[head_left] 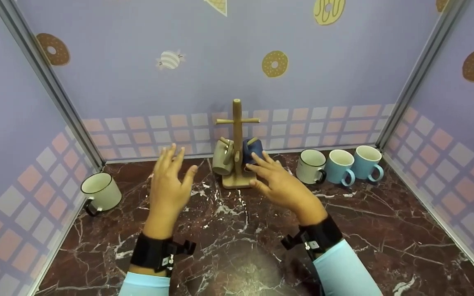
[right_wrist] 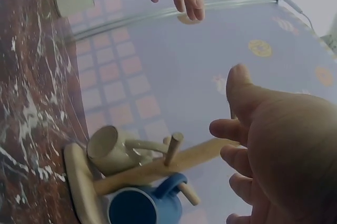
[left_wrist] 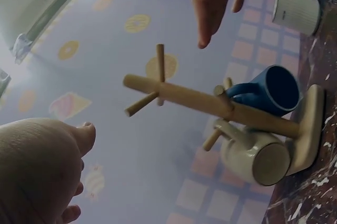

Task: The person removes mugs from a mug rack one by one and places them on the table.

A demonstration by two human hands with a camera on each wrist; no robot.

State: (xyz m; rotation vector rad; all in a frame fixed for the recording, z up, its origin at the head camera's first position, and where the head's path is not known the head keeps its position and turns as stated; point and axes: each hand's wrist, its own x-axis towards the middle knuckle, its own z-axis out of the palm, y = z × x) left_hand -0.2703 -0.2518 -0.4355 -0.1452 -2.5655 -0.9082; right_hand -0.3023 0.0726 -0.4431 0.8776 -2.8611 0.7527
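Observation:
A wooden mug stand (head_left: 237,131) rises near the back wall, with pegs at two heights. On its lower pegs hang a cream mug (head_left: 222,158) at the left and a dark blue mug (left_wrist: 268,90) at the right, both tilted mouth down; the upper pegs are bare. My left hand (head_left: 169,181) is held up left of the stand, fingers spread and holding nothing. To the right, my right hand (head_left: 280,183) also has its fingers extended and grips nothing; in the head view its fingertips overlap the blue mug, while the right wrist view shows them apart.
A white mug with a black handle (head_left: 101,192) stands at the far left. At the back right are another black-handled white mug (head_left: 311,166) and two light blue mugs (head_left: 340,166). Patterned walls (head_left: 138,82) enclose the dark marbled table (head_left: 237,255) at the back and sides.

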